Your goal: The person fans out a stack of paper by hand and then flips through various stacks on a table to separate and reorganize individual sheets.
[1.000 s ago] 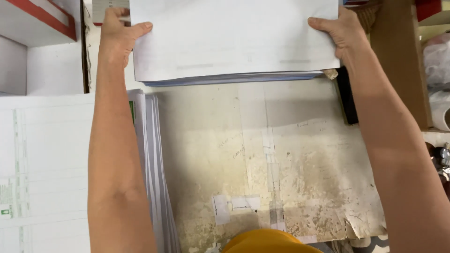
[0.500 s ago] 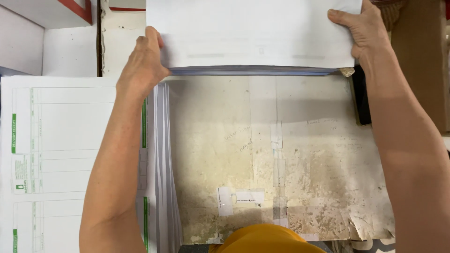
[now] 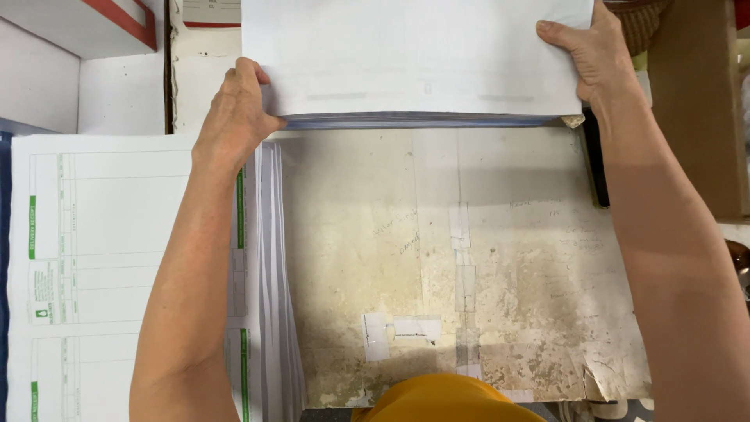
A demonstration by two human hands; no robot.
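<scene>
At 12 o'clock of the view, a thick stack of white sheets (image 3: 414, 59) was held between both hands, its near edge showing bluish layered paper ends just above the worktop (image 3: 500, 266). Left hand (image 3: 234, 117) was clamped on the stack's left edge, thumb tucked under the bottom corner, fingers wrapped up the side. Right hand (image 3: 598, 55) was clamped on the right edge, thumb lying on the top sheet. Hands were well apart, one per side, likely so the block stayed squared and didn't fan out. Can't tell if the far edge rested on anything.

At 9 o'clock a second pile of printed forms (image 3: 101, 273) lay flat, white with green side bars and ruled boxes, its right edge stepped and fanned under the left forearm. Worktop surface was stained beige cardboard patched with strips of clear tape (image 3: 465, 281) and small white paper scraps (image 3: 375, 336). At 11 o'clock sat a white box with a red stripe (image 3: 101, 19). At 3 o'clock a brown board (image 3: 695, 109) stood beside a dark narrow object (image 3: 595, 168). At 6 o'clock an orange-yellow rounded thing (image 3: 453, 398), likely clothing.
</scene>
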